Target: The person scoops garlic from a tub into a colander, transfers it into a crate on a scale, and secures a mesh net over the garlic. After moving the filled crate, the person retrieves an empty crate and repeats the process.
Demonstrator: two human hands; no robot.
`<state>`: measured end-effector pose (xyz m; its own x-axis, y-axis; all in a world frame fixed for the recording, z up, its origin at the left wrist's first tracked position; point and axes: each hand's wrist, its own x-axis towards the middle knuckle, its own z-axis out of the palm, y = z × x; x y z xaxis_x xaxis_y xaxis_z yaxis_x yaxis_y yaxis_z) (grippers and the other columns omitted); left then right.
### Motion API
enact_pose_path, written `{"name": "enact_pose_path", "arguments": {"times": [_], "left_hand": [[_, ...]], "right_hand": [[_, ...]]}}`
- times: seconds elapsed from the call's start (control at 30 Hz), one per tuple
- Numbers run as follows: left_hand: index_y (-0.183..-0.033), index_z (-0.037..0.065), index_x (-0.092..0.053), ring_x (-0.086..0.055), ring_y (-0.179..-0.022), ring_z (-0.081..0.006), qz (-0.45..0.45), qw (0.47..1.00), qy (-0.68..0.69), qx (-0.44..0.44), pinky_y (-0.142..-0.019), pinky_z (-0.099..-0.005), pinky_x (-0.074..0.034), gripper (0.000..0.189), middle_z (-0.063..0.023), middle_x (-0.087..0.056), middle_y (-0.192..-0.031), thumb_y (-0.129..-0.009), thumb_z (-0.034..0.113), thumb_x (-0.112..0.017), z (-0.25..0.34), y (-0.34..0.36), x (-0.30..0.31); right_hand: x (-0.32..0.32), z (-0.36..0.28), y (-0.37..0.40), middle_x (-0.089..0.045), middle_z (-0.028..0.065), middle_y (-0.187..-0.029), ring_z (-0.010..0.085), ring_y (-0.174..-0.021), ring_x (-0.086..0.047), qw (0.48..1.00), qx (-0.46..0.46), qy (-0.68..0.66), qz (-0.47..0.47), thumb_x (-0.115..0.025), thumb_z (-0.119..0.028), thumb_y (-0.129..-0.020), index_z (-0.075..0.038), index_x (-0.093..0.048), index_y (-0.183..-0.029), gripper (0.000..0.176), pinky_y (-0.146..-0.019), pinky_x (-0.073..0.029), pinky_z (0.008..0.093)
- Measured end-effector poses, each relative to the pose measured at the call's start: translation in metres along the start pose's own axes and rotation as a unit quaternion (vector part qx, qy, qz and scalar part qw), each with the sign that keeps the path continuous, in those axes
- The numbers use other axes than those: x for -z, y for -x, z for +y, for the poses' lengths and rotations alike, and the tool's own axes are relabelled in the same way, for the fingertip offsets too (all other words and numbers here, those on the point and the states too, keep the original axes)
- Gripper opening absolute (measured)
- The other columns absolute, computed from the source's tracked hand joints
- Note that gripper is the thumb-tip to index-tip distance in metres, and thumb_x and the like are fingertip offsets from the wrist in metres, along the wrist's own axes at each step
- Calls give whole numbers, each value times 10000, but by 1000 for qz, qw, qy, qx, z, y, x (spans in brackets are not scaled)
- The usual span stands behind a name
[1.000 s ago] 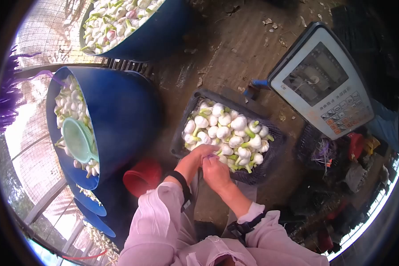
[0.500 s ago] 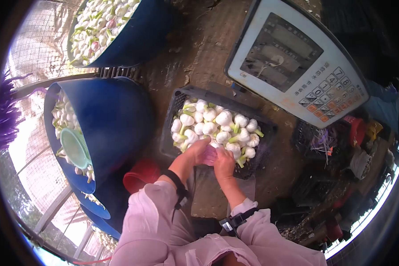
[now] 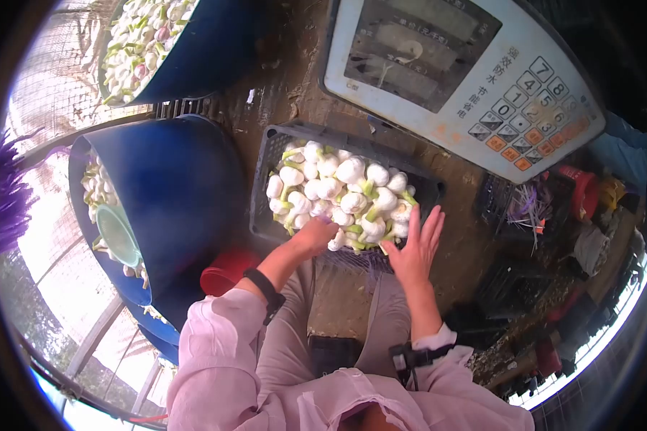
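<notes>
A dark plastic crate (image 3: 264, 154) full of white garlic bulbs (image 3: 350, 170) with short green stems is in front of me. My left hand (image 3: 315, 237) is closed at the crate's near side, against the bulbs. A bit of purple mesh net (image 3: 325, 216) shows at its fingers, which are partly hidden. My right hand (image 3: 415, 248) is open, fingers spread, over the crate's near right corner. Its thumb is close to a green garlic stem. More thin purplish netting hangs along the near edge between my hands.
A digital weighing scale display (image 3: 453, 86) stands beyond the crate to the right. Blue tubs (image 3: 172, 194) of garlic are at left, one holding a green basket (image 3: 117, 235). A red container (image 3: 228, 271) sits near my left forearm. Purple netting (image 3: 13, 190) hangs far left.
My hands were together on the purple net and have moved apart. The right hand went right and opened; the left moved slightly left. The view shifted, bringing the scale closer.
</notes>
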<state>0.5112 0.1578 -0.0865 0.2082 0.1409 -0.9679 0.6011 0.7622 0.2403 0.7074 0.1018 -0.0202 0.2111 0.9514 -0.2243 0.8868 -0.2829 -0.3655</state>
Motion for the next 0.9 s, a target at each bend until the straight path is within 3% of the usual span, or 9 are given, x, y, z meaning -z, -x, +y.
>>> {"name": "enact_pose_path", "arguments": {"times": [0.1,0.17,0.43,0.47,0.53,0.67,0.77,0.87,0.9], "left_hand": [[-788,28,-534,-435,-440,-172,-39,995,90,36,-399,-327,-363,226,-50,-505,-628,-799,239,-452,-2,1,-8],[-780,60,-524,-444,-475,-162,-42,989,140,36,-400,-321,-353,187,-43,-502,-643,-806,224,-438,-12,-11,-24],[-767,-7,-540,-573,-618,-269,5,924,366,112,-532,-349,-477,106,-174,-587,-752,-734,93,-534,-30,-69,-42],[-740,0,-562,-579,-625,-266,4,1000,13,-20,-544,-342,-477,86,-171,-592,-743,-706,78,-548,-52,-96,-46],[-714,-2,-605,-597,-658,-263,-26,887,-430,-167,-579,-325,-477,90,-172,-604,-758,-653,43,-557,-72,-121,-49],[-779,-14,-500,-439,-425,-196,79,958,-99,-259,-369,-363,-344,201,-80,-445,-550,-819,167,-424,-55,-46,-47],[-776,-21,-590,-590,-686,-326,165,984,46,-45,-625,-387,-473,158,-231,-578,-755,-739,102,-498,-16,-3,-58],[-842,-72,-511,-557,-770,-397,204,935,-244,-160,-677,-438,-448,263,-273,-545,-816,-798,179,-449,-22,-3,-73],[-957,-47,-458,-542,-792,-419,230,956,-64,-174,-691,-449,-442,279,-274,-532,-861,-792,178,-458,-12,11,-78]], "right_hand": [[-48,18,27,-571,194,-1008,309,-933,-556,906,-257,-252,-222,-622,-143,-687,-54,-504,-1139,475,-791,-441,350],[-82,10,47,-610,170,-857,304,-795,-594,970,-158,-178,-53,-569,-85,-712,-44,-519,-1107,401,-729,-460,347],[-69,-79,72,-559,212,-950,386,-883,-519,967,-7,-243,-74,-449,45,-687,29,-415,-1180,494,-761,-429,408],[-65,-69,88,-583,186,-896,361,-823,-553,937,13,-269,-223,-462,22,-717,33,-438,-1150,434,-705,-450,401],[-46,-52,122,-616,135,-798,301,-717,-601,855,-73,-425,-287,-477,-50,-784,34,-486,-1079,307,-592,-475,378],[-2,1,123,-593,154,-913,236,-777,-609,629,-509,-543,-227,-473,-412,-831,37,-415,-1151,554,-572,-488,326],[-34,22,75,-529,203,-1035,271,-835,-590,495,-573,-568,-323,-435,-628,-758,67,-256,-1252,871,-658,-488,394],[-81,-21,-1,-534,219,-1033,293,-868,-585,605,-468,-520,-380,-532,-522,-756,89,-399,-1159,745,-687,-466,408],[-100,-31,-11,-544,219,-1027,298,-889,-581,667,-399,-503,-379,-569,-475,-751,97,-463,-1109,682,-692,-460,395]]}}
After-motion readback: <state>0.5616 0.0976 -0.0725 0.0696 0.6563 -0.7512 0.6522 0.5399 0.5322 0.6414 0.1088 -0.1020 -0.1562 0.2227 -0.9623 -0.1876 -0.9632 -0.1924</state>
